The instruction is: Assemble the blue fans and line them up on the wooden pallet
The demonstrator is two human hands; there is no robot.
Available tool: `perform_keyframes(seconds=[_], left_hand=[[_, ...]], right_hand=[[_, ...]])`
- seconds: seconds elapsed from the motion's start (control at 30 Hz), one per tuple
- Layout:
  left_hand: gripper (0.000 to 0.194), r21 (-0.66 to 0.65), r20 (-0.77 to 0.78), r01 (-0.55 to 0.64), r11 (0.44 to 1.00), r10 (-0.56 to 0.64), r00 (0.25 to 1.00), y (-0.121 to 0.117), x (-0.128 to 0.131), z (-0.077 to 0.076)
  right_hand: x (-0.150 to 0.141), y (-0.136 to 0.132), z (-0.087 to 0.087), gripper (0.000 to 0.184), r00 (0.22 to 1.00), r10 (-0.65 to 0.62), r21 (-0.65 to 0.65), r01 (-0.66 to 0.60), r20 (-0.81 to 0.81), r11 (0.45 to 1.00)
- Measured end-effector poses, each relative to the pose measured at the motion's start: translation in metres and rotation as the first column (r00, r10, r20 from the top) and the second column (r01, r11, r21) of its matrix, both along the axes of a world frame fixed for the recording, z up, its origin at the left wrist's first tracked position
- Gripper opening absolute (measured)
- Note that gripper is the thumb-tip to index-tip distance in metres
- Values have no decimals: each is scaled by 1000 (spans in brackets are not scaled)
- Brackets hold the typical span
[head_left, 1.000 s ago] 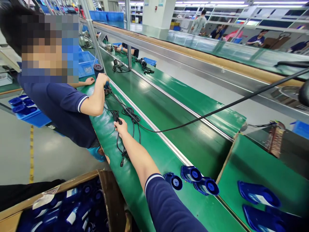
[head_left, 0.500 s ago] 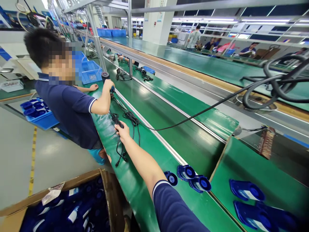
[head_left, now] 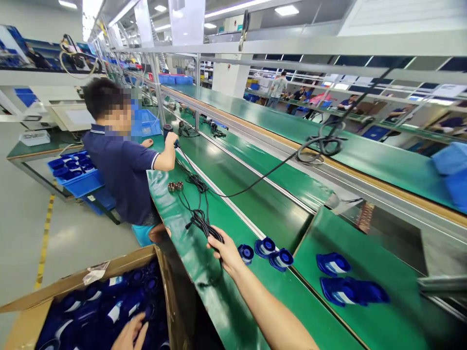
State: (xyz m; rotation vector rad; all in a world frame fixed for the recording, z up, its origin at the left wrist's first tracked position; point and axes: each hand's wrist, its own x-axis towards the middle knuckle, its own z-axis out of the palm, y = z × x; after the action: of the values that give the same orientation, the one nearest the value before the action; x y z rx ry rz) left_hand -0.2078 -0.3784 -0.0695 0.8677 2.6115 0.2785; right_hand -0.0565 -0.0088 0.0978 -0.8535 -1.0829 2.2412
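On the green desk [head_left: 219,301], near edge: right hand [head_left: 226,250], fingers closed around a bundled black cable [head_left: 204,222], which lies on the desk surface and trails away up the belt toward two small round metal parts [head_left: 175,186]. Just right of the hand: three blue caps [head_left: 265,250] in a row, close to the belt's metal rail. Further right, on a second green panel: blue housings [head_left: 345,284], lying flat. Lower left: open cardboard box [head_left: 91,277] filled with blue parts; left hand [head_left: 132,334] at the bottom edge of view, reaching into the box, fingers loosely spread, resting on the contents; whether it grips anything cannot be told. Beyond the cable: a co-worker in a navy shirt [head_left: 124,170], one hand [head_left: 171,139] on an upright black tool at the belt.
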Motion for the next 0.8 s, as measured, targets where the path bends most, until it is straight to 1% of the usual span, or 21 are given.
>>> perform_keyframes(seconds=[0.03,0.07,0.1,0.13,0.17,0.23,0.3,0.33,0.37,0.43,0.5,0.53,0.6,0.67,0.7,0.73,0.8], left_hand=[[44,115,-6,50,992,-50,999,19,-15,11],[49,178,-65,118,977,-108,992,41,-30,25],[52,213,-148,195,957,-166,975,66,-46,40],[53,220,-229,268,938,-217,949,94,-60,56],[53,205,-292,341,918,-275,916,123,-72,71],[48,139,-360,455,880,-382,851,182,-89,97],[45,43,-369,563,826,-510,777,237,-94,115],[46,-15,-348,614,790,-579,737,261,-92,120],[47,-67,-315,662,747,-645,696,283,-88,122],[49,-141,-231,744,654,-752,617,319,-73,121],[53,-177,-147,802,571,-821,552,344,-54,115],[55,-189,-108,822,538,-843,527,352,-44,111],[58,-215,-29,856,470,-879,475,365,-27,105],[56,-231,30,882,411,-903,429,372,-11,101],[53,-238,48,889,390,-910,412,375,-5,101],[49,-246,59,893,377,-914,402,376,1,101],[39,-269,59,889,372,-914,401,377,13,103]], right_hand=[[30,-10,3,64,999,21,25,-22,31,999],[60,-21,7,64,997,45,46,-48,64,998],[89,-31,12,63,993,69,65,-75,98,995],[117,-41,18,63,986,91,81,-102,136,991],[144,-51,24,63,978,108,91,-126,179,988],[193,-69,37,62,957,125,97,-154,262,983],[235,-88,47,61,938,127,85,-162,324,983],[253,-97,50,61,930,122,73,-156,347,985],[269,-106,53,61,924,102,64,-134,368,989],[295,-124,54,62,910,17,57,-45,413,997],[313,-139,54,63,884,-81,65,57,460,996],[320,-146,54,63,867,-111,69,88,485,994],[333,-153,55,64,835,-119,73,95,537,993],[346,-156,56,65,812,-104,71,77,574,994],[354,-156,56,65,804,-102,72,74,586,995],[363,-155,56,65,797,-108,74,80,594,994],[384,-151,53,65,775,-144,82,118,616,990]])
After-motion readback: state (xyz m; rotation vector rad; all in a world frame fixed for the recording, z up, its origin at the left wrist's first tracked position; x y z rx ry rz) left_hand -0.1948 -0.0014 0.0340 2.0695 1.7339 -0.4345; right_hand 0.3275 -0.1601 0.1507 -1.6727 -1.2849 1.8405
